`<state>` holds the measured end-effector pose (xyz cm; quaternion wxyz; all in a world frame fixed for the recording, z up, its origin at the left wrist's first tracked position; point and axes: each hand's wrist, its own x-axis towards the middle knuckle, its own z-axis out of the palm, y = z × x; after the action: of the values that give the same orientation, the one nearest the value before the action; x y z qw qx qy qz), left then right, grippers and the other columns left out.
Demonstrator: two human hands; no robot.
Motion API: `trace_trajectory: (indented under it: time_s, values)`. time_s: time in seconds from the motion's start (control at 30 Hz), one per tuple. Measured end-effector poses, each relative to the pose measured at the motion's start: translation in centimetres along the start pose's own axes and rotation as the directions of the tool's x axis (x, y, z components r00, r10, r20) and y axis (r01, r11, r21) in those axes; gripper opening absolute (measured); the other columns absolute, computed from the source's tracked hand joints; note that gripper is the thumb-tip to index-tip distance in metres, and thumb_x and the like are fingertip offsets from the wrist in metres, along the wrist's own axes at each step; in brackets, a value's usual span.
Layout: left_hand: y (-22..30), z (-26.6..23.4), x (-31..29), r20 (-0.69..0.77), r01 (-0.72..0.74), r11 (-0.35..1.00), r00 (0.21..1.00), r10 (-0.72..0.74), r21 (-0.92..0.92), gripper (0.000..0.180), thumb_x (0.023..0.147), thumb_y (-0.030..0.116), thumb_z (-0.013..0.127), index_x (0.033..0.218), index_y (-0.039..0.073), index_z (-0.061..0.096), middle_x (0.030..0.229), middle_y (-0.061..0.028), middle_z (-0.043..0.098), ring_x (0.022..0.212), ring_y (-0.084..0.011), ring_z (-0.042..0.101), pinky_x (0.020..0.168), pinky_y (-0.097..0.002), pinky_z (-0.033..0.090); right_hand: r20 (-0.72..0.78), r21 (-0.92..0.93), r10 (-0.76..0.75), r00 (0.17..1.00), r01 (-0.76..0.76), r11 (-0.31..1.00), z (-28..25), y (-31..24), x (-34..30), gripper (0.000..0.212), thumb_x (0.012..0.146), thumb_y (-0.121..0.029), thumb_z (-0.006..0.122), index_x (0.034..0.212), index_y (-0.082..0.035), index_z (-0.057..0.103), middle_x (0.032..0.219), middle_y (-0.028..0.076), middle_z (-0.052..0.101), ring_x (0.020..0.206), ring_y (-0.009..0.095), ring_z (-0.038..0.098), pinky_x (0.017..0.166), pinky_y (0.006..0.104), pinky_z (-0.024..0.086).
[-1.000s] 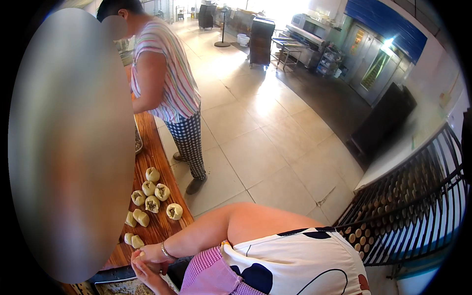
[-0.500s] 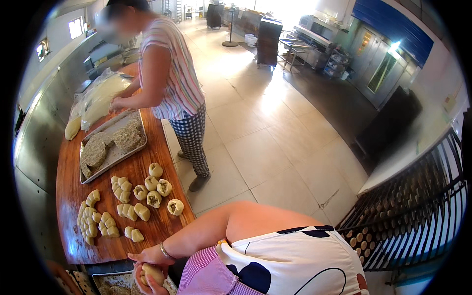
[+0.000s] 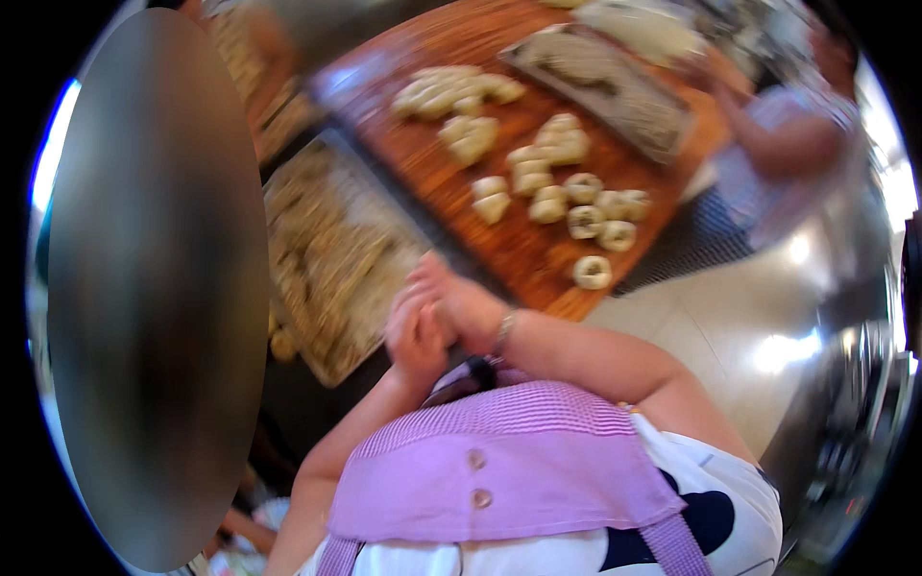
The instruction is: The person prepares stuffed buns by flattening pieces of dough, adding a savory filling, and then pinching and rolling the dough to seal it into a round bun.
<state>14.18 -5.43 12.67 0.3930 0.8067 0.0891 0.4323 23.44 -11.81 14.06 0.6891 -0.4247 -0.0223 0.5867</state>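
My left hand [image 3: 415,331] and my right hand [image 3: 463,300] are closed together in front of my apron, over the edge of a metal tray [image 3: 399,226] holding a brownish crumbly filling [image 3: 322,240]. Half a second ago a ball of dough showed between them; now the fingers and blur hide it. Past my hands, a wooden tabletop [image 3: 413,158] bears several dough pieces [image 3: 442,91] in rows and clusters. Closer to its right edge sit round dough cups [image 3: 592,273], some with a dark filling showing in their open tops.
A second tray [image 3: 672,144] of filling lies at the table's far side, beside a pale dough mass [image 3: 643,29]. Another person [image 3: 797,144] works there at the right. A large blurred dark oval shape [image 3: 158,288] blocks the left of the view.
The view has swung left and down, bringing the near filling tray and both my forearms into sight. My hands remain together, but the dough ball between them no longer shows.
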Motion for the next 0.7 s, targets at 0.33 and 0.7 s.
trace_trajectory:
  time_s: [0.33,0.7]
  values:
    - [0.7,-8.8,2.7,0.152,0.038,0.985,0.986,-0.064,0.169,0.041,0.099,0.034,0.048,0.119,-0.001,0.055,0.119,-0.0206,0.059,0.112,-0.0349,0.057,0.098,-0.0437,0.042,0.31,-0.038,0.282,0.908,-0.285,0.958,5.1,-1.0,2.4,0.06,0.097,-0.063,0.035,0.116,-0.01,0.056,0.113,0.007,0.062,0.103,0.018,0.062,0.089,0.0336,0.052]
    - [-0.2,-9.6,-1.7,-0.21,0.235,0.935,0.961,-0.182,0.267,0.022,0.092,0.013,0.056,0.109,0.0,0.058,0.098,-0.0155,0.066,0.097,-0.0356,0.063,0.088,-0.0425,0.049,0.112,-0.047,0.133,0.985,-0.128,0.991,8.4,5.9,3.8,0.054,0.1,-0.056,0.038,0.115,-0.007,0.054,0.105,0.006,0.061,0.1,0.015,0.06,0.086,0.0303,0.05]
